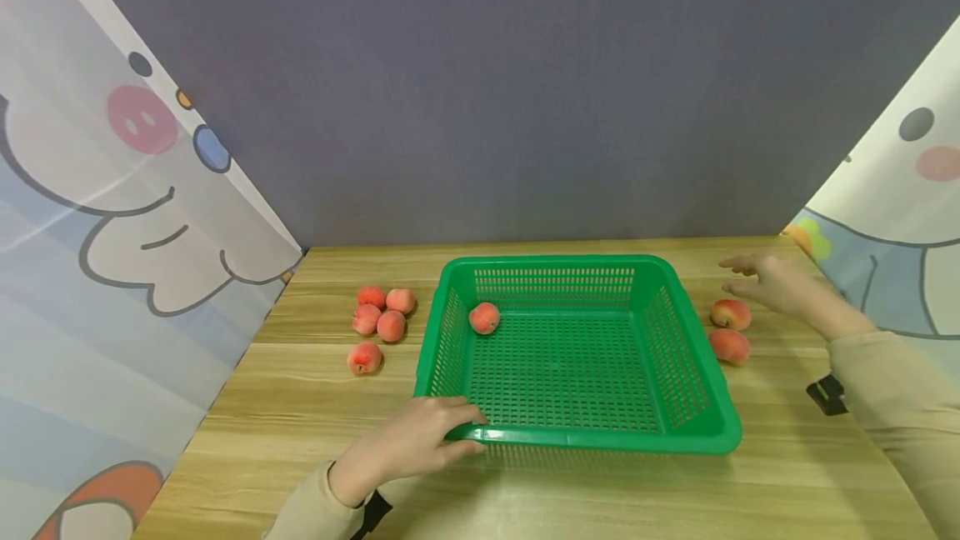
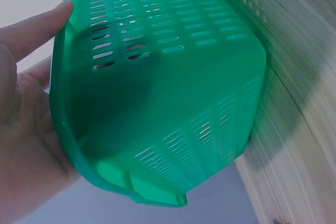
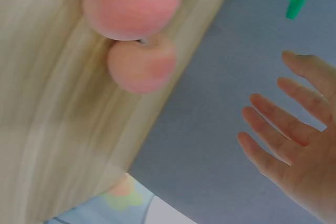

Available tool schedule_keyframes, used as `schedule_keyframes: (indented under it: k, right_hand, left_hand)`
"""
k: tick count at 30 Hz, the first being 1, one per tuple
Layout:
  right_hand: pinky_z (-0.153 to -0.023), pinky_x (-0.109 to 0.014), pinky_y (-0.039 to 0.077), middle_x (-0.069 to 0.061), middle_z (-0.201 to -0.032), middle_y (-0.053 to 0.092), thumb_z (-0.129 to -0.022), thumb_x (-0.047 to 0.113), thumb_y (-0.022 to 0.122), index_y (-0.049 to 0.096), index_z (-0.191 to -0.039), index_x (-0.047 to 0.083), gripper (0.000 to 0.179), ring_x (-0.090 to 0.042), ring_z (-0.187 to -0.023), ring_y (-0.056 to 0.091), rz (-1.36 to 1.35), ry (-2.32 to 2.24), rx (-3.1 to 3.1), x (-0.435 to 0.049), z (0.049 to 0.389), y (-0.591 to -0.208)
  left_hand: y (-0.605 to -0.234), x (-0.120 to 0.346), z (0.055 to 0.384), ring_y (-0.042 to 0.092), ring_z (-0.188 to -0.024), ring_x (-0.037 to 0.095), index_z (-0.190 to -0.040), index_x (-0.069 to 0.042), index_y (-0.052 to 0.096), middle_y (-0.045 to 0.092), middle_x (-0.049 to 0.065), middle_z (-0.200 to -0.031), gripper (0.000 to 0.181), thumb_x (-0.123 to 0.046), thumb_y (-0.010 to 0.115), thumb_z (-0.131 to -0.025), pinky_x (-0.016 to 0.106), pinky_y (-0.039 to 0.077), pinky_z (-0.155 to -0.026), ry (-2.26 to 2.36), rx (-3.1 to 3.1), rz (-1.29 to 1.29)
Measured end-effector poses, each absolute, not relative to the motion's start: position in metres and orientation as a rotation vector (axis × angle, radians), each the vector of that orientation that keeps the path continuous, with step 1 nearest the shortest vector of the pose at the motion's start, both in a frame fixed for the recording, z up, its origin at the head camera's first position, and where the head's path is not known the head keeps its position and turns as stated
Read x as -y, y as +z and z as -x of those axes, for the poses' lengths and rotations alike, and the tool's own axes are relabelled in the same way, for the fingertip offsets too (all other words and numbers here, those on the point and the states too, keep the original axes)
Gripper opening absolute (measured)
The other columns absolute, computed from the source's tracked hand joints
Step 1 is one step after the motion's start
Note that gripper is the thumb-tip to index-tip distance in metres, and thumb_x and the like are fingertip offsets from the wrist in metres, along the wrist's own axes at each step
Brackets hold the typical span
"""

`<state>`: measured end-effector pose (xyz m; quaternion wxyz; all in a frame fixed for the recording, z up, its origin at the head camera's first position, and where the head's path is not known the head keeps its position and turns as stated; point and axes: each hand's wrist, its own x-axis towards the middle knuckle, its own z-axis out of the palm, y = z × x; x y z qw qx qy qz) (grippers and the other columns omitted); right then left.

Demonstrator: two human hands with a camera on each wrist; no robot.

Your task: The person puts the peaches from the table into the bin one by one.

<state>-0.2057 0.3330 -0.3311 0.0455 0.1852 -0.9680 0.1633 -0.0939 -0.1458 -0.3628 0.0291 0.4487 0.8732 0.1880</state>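
Observation:
A green plastic basket [image 1: 585, 437] with slotted walls stands on the wooden table. My left hand [image 1: 416, 438] grips its near rim by the left corner; in the left wrist view the thumb [image 2: 44, 24] lies on the outer side and the other fingers go behind the rim. One peach [image 1: 483, 318] sits inside at the back left. Beyond the basket's right side, my right hand [image 1: 780, 283] hovers with spread, empty fingers near two peaches, a yellow-red one [image 1: 731, 314] and a redder one [image 1: 729, 346] in front of it. The right wrist view shows these peaches [image 3: 132, 6] close together.
Left of the basket lie several more peaches, a tight cluster [image 1: 367, 319] and a single one [image 1: 364, 358] nearer me. A dark grey panel [image 1: 525, 90] rises behind the table [image 1: 300, 407]. Cartoon-printed sheets [image 1: 75, 273] hang at both sides.

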Motion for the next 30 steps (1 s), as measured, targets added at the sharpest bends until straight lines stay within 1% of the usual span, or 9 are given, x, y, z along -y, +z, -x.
schedule_keyframes:
  k: [9,22,30]
  right_hand:
    - [-0.068,-0.052,0.044,-0.033,-0.099,0.055,-0.079,0.008,0.060,0.053,-0.108,-0.014,0.038,-0.045,-0.085,0.054,-0.561,0.563,2.984,-0.339,0.208,-0.350]
    - [-0.066,-0.050,0.045,-0.036,-0.096,0.055,-0.078,0.012,0.065,0.054,-0.106,-0.014,0.041,-0.046,-0.083,0.053,-0.540,0.553,3.037,-0.345,0.209,-0.368]
    - [-0.066,-0.050,0.045,-0.037,-0.095,0.053,-0.077,0.010,0.064,0.052,-0.106,-0.017,0.041,-0.047,-0.084,0.053,-0.530,0.591,3.061,-0.344,0.208,-0.375]
  left_hand:
    - [-0.361,0.146,0.093,0.056,-0.076,0.002,-0.098,-0.014,0.062,0.060,-0.006,-0.086,0.020,-0.029,0.057,-0.086,0.015,0.044,-0.064,0.587,-2.689,-1.391]
    - [-0.362,0.146,0.093,0.055,-0.073,0.002,-0.096,-0.012,0.062,0.059,-0.005,-0.083,0.022,-0.031,0.056,-0.086,0.015,0.044,-0.061,0.630,-2.691,-1.446]
    - [-0.362,0.146,0.092,0.056,-0.076,0.001,-0.098,-0.014,0.062,0.059,-0.006,-0.086,0.021,-0.031,0.056,-0.087,0.015,0.044,-0.063,0.597,-2.702,-1.395]
